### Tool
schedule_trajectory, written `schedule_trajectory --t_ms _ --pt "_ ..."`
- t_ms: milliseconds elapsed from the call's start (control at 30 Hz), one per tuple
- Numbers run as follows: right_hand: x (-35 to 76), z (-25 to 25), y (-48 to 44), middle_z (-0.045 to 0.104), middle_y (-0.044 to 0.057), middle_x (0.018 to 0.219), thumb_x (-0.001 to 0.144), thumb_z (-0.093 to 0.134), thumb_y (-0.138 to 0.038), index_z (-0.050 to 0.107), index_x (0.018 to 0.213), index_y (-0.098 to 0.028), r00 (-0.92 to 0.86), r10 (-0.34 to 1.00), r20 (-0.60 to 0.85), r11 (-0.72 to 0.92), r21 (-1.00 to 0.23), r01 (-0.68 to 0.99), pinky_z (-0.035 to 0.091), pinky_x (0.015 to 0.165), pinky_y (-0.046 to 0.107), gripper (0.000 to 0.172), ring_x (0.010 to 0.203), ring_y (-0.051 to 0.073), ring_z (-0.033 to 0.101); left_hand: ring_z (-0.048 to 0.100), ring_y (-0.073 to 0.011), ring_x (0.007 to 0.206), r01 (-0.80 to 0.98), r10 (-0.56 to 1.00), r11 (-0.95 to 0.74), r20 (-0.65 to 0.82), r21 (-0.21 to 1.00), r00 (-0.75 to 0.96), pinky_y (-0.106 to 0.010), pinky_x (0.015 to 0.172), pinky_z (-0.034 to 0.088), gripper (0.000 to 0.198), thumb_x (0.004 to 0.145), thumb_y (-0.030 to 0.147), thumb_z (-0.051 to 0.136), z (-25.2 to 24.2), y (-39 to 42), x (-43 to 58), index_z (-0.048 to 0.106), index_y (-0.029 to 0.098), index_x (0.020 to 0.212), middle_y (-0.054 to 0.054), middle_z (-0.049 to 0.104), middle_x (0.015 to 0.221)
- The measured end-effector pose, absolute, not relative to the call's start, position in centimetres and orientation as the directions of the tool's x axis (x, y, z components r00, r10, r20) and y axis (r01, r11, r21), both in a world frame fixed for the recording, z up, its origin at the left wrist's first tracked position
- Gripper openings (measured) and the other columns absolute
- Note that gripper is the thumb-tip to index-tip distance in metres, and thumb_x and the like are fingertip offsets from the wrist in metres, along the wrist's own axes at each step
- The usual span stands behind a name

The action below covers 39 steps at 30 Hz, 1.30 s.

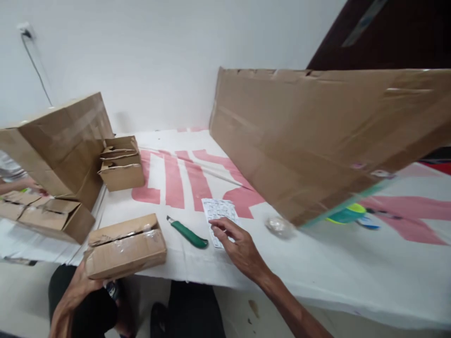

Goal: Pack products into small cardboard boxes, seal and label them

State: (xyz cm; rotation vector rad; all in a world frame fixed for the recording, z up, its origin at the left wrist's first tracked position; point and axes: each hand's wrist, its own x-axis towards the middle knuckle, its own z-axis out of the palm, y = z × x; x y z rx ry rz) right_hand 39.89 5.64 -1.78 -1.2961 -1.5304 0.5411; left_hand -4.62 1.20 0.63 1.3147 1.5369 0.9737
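Note:
My left hand grips the left end of a small taped cardboard box at the table's front edge. The box is closed, with a worn seam along its top. My right hand is over a white sheet with small printed marks, its thumb and fingertips drawn together; anything between them is too small to make out. Between the box and the sheet lies a green utility knife, its tip pointing up and left. A crumpled clear ball of tape or plastic rests right of the sheet.
A large cardboard panel stands slanted on the right, with a teal and yellow item by its lower edge. Small open boxes stand back left beside a big carton. Another person's arm shows at far left, near more boxes.

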Motion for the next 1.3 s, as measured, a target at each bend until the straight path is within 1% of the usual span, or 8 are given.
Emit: schedule_trajectory --t_ms 100,267,400,567,767,967,1133,1300 --pt "36.4 0.1 4.1 0.074 0.007 0.100 0.102 0.059 -0.039 0.074 0.106 -0.024 -0.038 0.904 0.426 0.404 -0.821 0.403 0.060 0.075 0.031 0.021 0.091 0.022 0.071 0.061 -0.0441 0.134 0.224 0.989 0.146 -0.147 0.964 -0.013 -0.053 0.114 0.052 0.120 0.047 0.063 0.100 0.2 0.4 -5.5 0.055 0.020 0.150 -0.017 0.066 0.142" --pt "32.1 1.6 3.6 0.071 0.008 0.112 0.102 0.060 -0.033 0.069 0.122 -0.025 -0.185 0.864 0.468 0.503 -0.789 0.354 0.061 0.078 0.033 0.024 0.091 0.020 0.071 0.044 -0.0443 0.151 0.219 1.000 -0.011 0.013 0.976 -0.009 -0.054 0.126 0.038 0.131 0.049 0.057 0.101 -0.3 0.9 -5.5 0.041 0.022 0.160 -0.020 0.052 0.158" --pt "29.8 1.2 3.9 0.068 0.011 0.122 0.101 0.060 -0.031 0.066 0.131 -0.025 -0.250 0.833 0.494 0.554 -0.754 0.355 0.062 0.077 0.033 0.031 0.101 0.021 0.070 0.041 -0.0418 0.154 0.281 0.989 -0.133 0.144 0.950 -0.017 -0.054 0.123 0.042 0.107 0.064 0.054 0.097 -0.1 0.4 -6.0 0.047 0.025 0.154 -0.019 0.047 0.163" --pt "28.3 1.0 4.4 0.068 0.010 0.118 0.100 0.062 -0.028 0.068 0.122 -0.024 -0.227 0.804 0.550 0.593 -0.710 0.380 0.061 0.077 0.034 0.024 0.100 0.022 0.069 0.036 -0.0427 0.156 0.277 0.989 -0.148 0.145 0.949 0.032 -0.053 0.122 0.043 0.075 0.074 0.063 0.087 0.4 0.3 -6.2 0.064 0.026 0.134 -0.016 0.034 0.172" --pt "28.4 1.4 3.8 0.071 0.007 0.107 0.098 0.063 -0.020 0.068 0.106 -0.025 -0.181 0.783 0.595 0.618 -0.707 0.345 0.058 0.076 0.031 0.011 0.097 0.020 0.068 0.023 -0.0356 0.163 0.282 0.986 -0.169 0.164 0.944 0.039 -0.053 0.135 0.013 0.060 0.099 0.072 0.049 1.6 1.2 -5.5 0.077 0.022 0.116 -0.011 0.037 0.172" --pt "30.0 1.5 2.6 0.072 0.006 0.105 0.095 0.069 -0.022 0.073 0.101 -0.026 -0.302 0.780 0.549 0.622 -0.736 0.267 0.060 0.088 0.036 0.008 0.099 0.021 0.072 0.036 -0.0416 0.157 0.229 0.996 -0.089 0.081 0.969 0.045 -0.051 0.120 0.046 0.063 0.085 0.061 0.075 2.6 0.5 -5.1 0.069 0.026 0.136 -0.011 0.029 0.176" --pt "30.9 1.7 2.8 0.073 0.007 0.108 0.091 0.075 -0.027 0.076 0.108 -0.026 -0.317 0.804 0.503 0.583 -0.774 0.249 0.061 0.083 0.034 0.017 0.100 0.022 0.073 0.037 -0.0416 0.157 0.284 0.996 -0.086 0.082 0.955 0.027 -0.051 0.118 0.049 0.065 0.086 0.057 0.074 3.5 0.0 -4.8 0.065 0.029 0.144 -0.009 0.035 0.173" --pt "30.0 2.8 3.3 0.074 0.006 0.099 0.094 0.071 -0.024 0.078 0.101 -0.024 -0.285 0.813 0.508 0.573 -0.785 0.236 0.059 0.077 0.031 0.010 0.089 0.019 0.071 0.036 -0.0436 0.156 0.337 0.993 -0.113 0.114 0.935 0.019 -0.054 0.118 0.048 0.061 0.088 0.065 0.069 3.7 1.0 -4.9 0.071 0.026 0.135 -0.009 0.037 0.172"
